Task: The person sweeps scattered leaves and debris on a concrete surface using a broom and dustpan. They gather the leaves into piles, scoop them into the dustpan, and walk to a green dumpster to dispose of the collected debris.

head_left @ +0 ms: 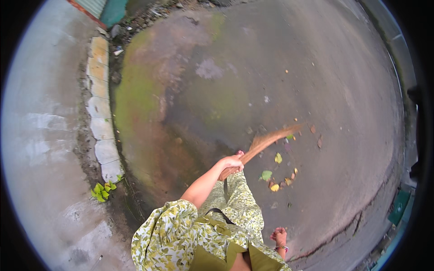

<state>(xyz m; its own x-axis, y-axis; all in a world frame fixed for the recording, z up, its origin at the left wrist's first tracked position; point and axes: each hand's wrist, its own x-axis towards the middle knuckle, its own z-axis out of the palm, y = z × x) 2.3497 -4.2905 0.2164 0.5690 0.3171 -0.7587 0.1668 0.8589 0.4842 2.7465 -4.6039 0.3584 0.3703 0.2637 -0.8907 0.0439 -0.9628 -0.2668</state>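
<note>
My left hand (pixel 233 162) is wrapped round the handle end of a brown bristle broom (pixel 262 143). The broom slants away to the right, and its thin bristle tips reach down toward the ground. Close by the bristles lie fallen leaves, among them a yellow leaf (pixel 278 158), a green leaf (pixel 266 175) and several brown and yellow ones in a curved line. Lower at the right, my right hand (pixel 279 235), with bracelets at the wrist, hangs by my side. Its fingers are curled in, with nothing visible in them.
A row of pale kerb slabs (pixel 102 128) runs along the left, with a leafy green plant (pixel 103 191) at its near end. Mossy, damp pavement (pixel 140 90) lies beside it. Rubble (pixel 153 13) is heaped at the far left. A crack (pixel 348 228) crosses the pavement at right.
</note>
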